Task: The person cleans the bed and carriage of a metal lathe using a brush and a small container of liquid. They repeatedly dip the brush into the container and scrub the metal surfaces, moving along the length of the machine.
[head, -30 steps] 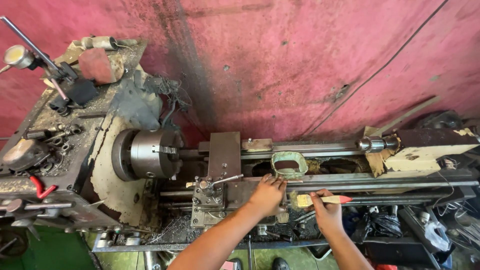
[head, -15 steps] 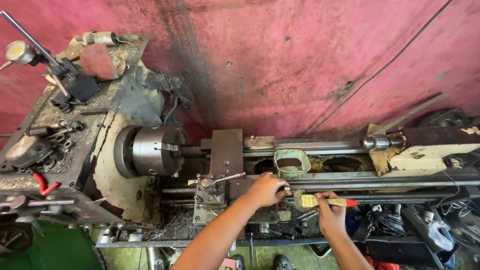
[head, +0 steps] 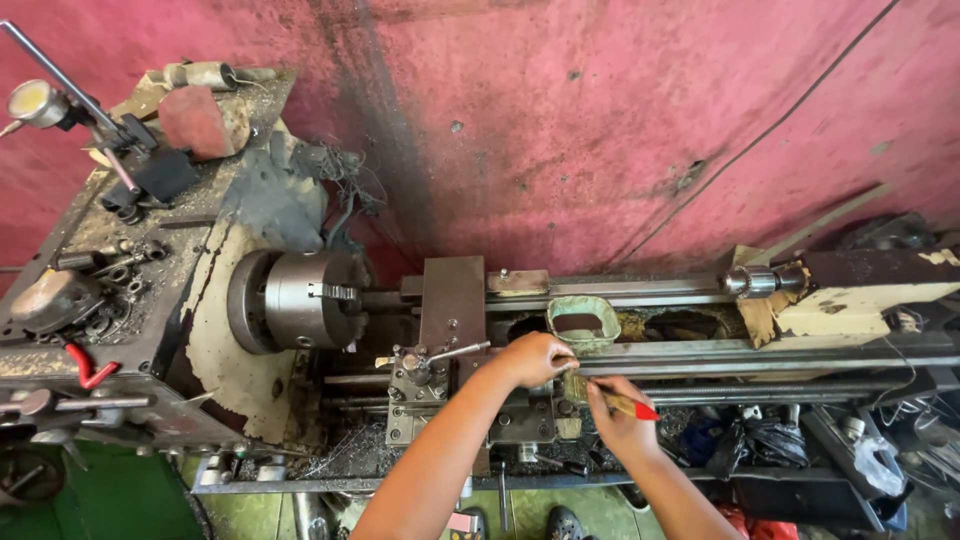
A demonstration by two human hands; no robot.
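Observation:
I look down on an old metal lathe with a steel chuck [head: 305, 300] at the left and a tool post [head: 415, 368] on the carriage. My left hand [head: 535, 358] rests on the carriage just right of the tool post, fingers curled over its edge. My right hand [head: 615, 420] grips a small paintbrush [head: 612, 398] with a wooden handle and red tip; its bristles touch the lathe bed beside my left hand. A green rectangular tin [head: 581, 322] sits on the bed just behind both hands.
The tailstock [head: 860, 290] stands at the right end of the bed. The headstock top [head: 110, 250] carries a dial gauge [head: 35, 103], a red block and loose small parts. A red wall rises behind. Metal shavings and bags lie under the bed.
My right hand has swung the brush left and tilted it, so the bristles now meet the bed near my left hand. My left hand has shifted slightly up and right.

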